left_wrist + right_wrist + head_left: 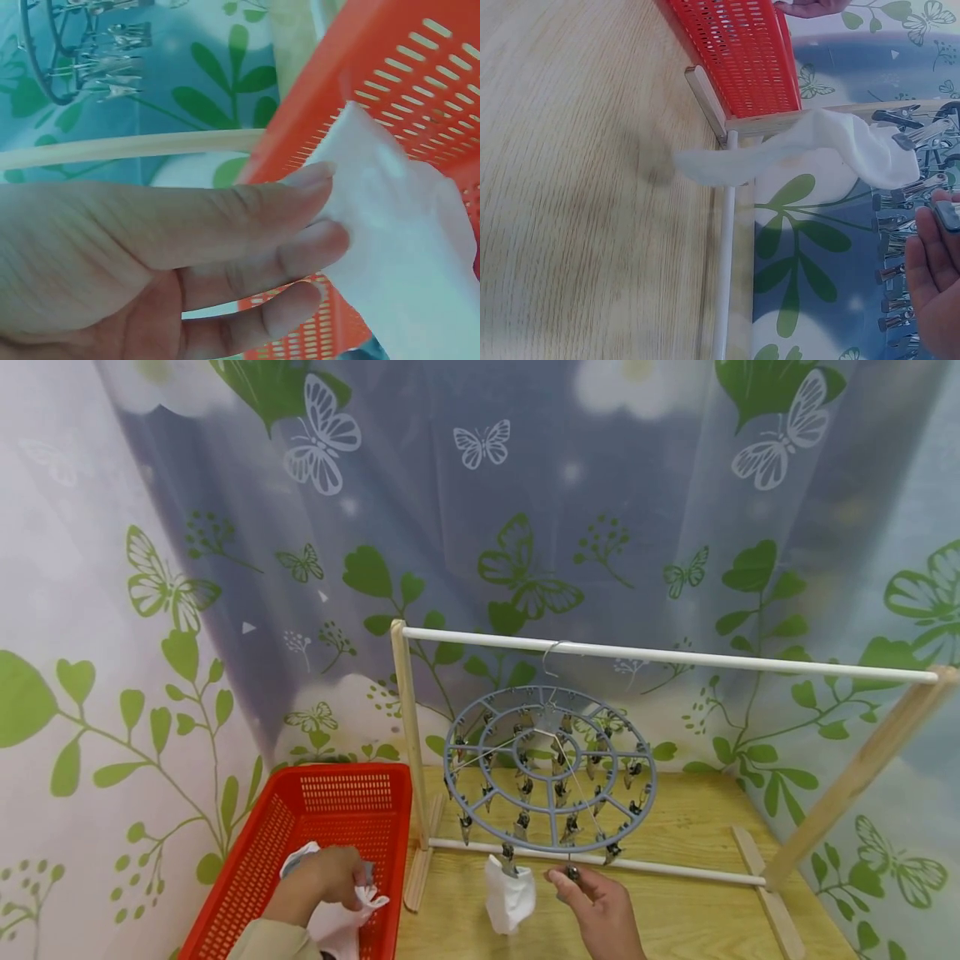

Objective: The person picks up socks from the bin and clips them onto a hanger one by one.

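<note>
In the red basket, my left hand (330, 877) pinches a white sock (397, 217) by one edge between thumb and fingers. Another bunched piece of pale cloth (298, 858) lies beside that hand, partly hidden by it. At the front rim of a round grey clip hanger (553, 842), my right hand (603, 910) grips a metal clip (572, 872) between thumb and fingers. Just left of this hand, a second white sock (840, 146) dangles from another clip (508, 860) on the rim.
A white rail (675, 656) on wooden posts (408, 735) carries the hanger by its hook (553, 658). Several unused clips hang around its rings. The red basket (213, 902) stands left of the rack on the wooden tabletop (690, 802). A patterned curtain (420, 552) covers the back.
</note>
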`<state>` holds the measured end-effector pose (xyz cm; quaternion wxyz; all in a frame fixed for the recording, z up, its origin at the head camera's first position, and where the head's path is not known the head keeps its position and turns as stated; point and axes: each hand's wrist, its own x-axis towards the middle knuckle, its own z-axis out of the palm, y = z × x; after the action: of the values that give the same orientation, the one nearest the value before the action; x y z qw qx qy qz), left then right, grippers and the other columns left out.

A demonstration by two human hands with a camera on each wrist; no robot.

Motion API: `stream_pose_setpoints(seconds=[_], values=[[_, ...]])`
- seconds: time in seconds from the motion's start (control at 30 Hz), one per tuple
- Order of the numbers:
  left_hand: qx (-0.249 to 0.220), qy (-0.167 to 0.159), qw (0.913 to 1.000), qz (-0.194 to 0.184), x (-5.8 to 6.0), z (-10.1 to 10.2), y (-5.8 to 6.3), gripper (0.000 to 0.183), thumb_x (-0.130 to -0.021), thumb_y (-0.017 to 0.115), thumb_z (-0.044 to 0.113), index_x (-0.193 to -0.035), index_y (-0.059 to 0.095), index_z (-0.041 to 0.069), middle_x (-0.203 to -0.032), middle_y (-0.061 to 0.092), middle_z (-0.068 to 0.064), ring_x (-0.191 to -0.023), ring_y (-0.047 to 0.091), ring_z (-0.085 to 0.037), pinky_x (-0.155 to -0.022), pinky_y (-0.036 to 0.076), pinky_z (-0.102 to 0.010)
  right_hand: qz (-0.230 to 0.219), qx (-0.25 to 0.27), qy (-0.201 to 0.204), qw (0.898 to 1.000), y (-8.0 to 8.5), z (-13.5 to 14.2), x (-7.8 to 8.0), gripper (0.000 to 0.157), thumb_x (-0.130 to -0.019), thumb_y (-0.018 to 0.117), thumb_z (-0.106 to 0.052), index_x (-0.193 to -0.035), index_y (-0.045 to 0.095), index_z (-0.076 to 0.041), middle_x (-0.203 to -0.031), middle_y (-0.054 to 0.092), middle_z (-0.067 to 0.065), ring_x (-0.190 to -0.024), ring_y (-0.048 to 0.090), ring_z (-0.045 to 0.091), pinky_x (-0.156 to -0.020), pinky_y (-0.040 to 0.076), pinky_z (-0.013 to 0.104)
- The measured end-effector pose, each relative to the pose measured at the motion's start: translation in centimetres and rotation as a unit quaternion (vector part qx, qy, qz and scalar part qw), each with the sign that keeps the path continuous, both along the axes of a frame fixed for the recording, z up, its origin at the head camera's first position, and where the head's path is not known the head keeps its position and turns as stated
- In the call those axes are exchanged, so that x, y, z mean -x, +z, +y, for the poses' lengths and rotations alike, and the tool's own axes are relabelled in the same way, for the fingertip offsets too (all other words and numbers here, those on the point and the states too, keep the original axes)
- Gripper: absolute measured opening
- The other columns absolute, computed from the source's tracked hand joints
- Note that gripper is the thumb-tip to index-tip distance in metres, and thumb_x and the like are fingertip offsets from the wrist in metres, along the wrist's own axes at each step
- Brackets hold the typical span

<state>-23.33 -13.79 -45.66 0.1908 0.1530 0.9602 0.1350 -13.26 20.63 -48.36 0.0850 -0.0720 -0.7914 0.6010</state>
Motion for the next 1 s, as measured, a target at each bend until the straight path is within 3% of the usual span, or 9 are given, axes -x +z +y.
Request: stream_pose_setpoints(seconds=[0.13,0.3,0.5,0.73,1.0], values=[[-0.017,0.012,0.9993,0.030,-0.2,0.1,0.4,0.026,-0.069,0.087,0.015,-0.073,0.061,0.013,-0.072,0.057,0.003,-0.066,0.050,-0.015,-0.060,0.045,-0.034,0.006,0.004,0.003,1.000,0.0,0.0,0.0,0.025,-0.093,0.065,-0.030,-0.103,0.074,-0.009,-0.101,0.072,0.006,-0.097,0.067,0.021,-0.079,0.055,0.033],[-0.019,0.017,0.9961,0.085,-0.5,0.4,1.1,0.029,-0.069,0.087,0.025,-0.074,0.060,0.017,-0.068,0.055,0.007,-0.064,0.049,-0.014,-0.065,0.043,-0.042,0.008,0.004,0.001,1.000,-0.2,0.1,0.0,0.026,-0.093,0.065,-0.030,-0.104,0.074,-0.008,-0.101,0.072,0.006,-0.095,0.067,0.017,-0.079,0.055,0.032],[-0.051,0.022,0.9942,0.092,-0.5,1.1,1.8,0.027,-0.077,0.082,0.027,-0.073,0.056,0.020,-0.061,0.053,0.007,-0.058,0.050,-0.012,-0.063,0.037,-0.042,0.007,0.004,0.002,1.000,-0.3,0.1,0.0,0.026,-0.094,0.065,-0.029,-0.105,0.074,-0.007,-0.102,0.072,0.007,-0.094,0.067,0.017,-0.077,0.054,0.027],[-0.102,-0.011,0.9904,0.093,-0.7,1.9,2.3,0.019,-0.082,0.077,0.022,-0.075,0.060,0.023,-0.059,0.050,0.009,-0.055,0.048,-0.010,-0.063,0.033,-0.038,0.011,-0.003,-0.004,1.000,-0.1,0.1,-0.2,0.025,-0.094,0.065,-0.028,-0.105,0.074,-0.007,-0.102,0.073,0.008,-0.094,0.068,0.020,-0.077,0.054,0.029],[-0.178,-0.071,0.9764,0.100,-0.7,2.5,2.9,0.006,-0.085,0.075,0.017,-0.087,0.069,0.018,-0.068,0.056,0.010,-0.062,0.047,-0.007,-0.062,0.031,-0.034,0.020,-0.007,-0.009,1.000,-0.1,0.1,-0.2,0.026,-0.095,0.063,-0.029,-0.102,0.074,-0.006,-0.100,0.073,0.008,-0.091,0.067,0.015,-0.075,0.054,0.027]])
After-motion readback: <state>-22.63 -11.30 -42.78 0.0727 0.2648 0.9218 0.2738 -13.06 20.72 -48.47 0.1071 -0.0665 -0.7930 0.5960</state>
